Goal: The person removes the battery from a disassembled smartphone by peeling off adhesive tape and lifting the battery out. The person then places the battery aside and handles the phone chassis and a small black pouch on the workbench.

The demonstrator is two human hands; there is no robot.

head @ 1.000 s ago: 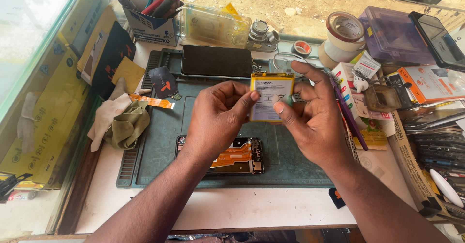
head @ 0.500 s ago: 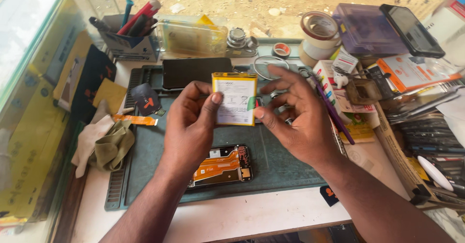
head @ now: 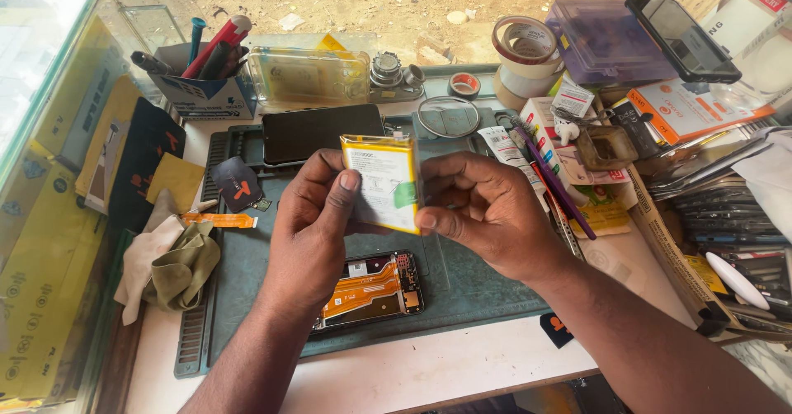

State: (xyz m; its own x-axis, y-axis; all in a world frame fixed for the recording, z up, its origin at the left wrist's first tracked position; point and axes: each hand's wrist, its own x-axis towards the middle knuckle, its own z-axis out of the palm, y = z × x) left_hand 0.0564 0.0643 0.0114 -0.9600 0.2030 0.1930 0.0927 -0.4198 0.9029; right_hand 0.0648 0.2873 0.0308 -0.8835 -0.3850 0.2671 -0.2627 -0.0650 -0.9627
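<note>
A cloth [head: 169,265] is lying at the mat's [head: 462,286] left edge. The left hand [head: 309,232] and right hand [head: 487,212] are both pinching a yellow battery [head: 381,181], holding it upright above the opened phone [head: 369,292]. A purple tool [head: 554,183] is resting to the right.

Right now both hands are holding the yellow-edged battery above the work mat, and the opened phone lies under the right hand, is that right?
Not quite. In the head view both hands, left hand and right hand, do hold the yellow-edged battery above the work mat, but the opened phone lies under the left hand, not the right.
</note>
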